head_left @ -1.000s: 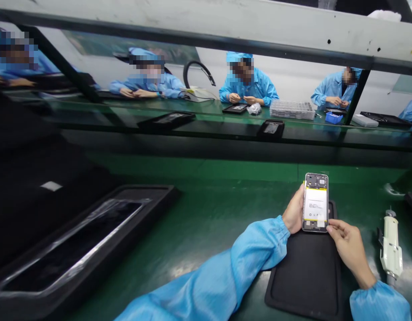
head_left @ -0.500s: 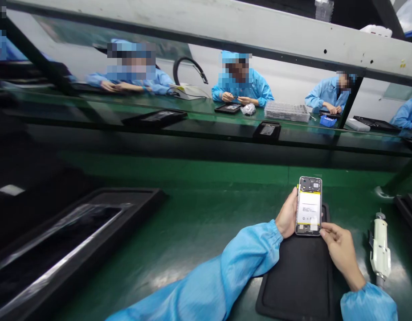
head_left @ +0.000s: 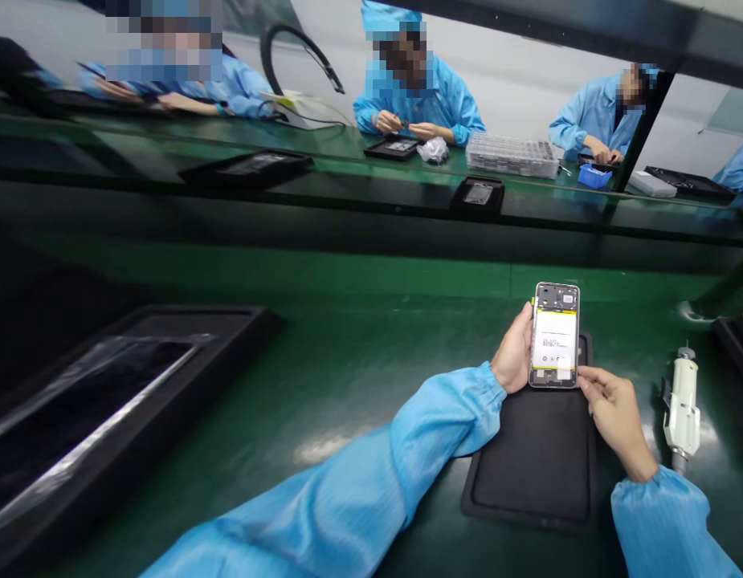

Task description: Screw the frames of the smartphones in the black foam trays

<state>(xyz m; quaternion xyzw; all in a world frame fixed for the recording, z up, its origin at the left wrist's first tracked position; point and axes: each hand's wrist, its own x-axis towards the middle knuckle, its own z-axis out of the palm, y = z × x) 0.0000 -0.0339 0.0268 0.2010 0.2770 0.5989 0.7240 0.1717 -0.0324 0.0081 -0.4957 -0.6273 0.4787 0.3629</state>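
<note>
An opened smartphone is held upright, its white battery with yellow edges and dark inner parts facing me. My left hand is closed around its left side, the fingers hidden behind it. At the phone's lower right corner, my right hand pinches with thumb and forefinger against the edge. Whether a small part sits in that pinch cannot be made out. Below both hands a black tray lies on the green table. A pale electric screwdriver stands to the right of my right hand.
At left lies a large black foam tray with a film-wrapped dark panel. Behind a raised ledge, several co-workers in blue sit with small trays, a stack of clear trays and a blue box. Dark trays edge the right side.
The camera view has tilted down and shifted slightly, so the whole scene sits higher in the picture. Both hands keep the same hold at the phone.
</note>
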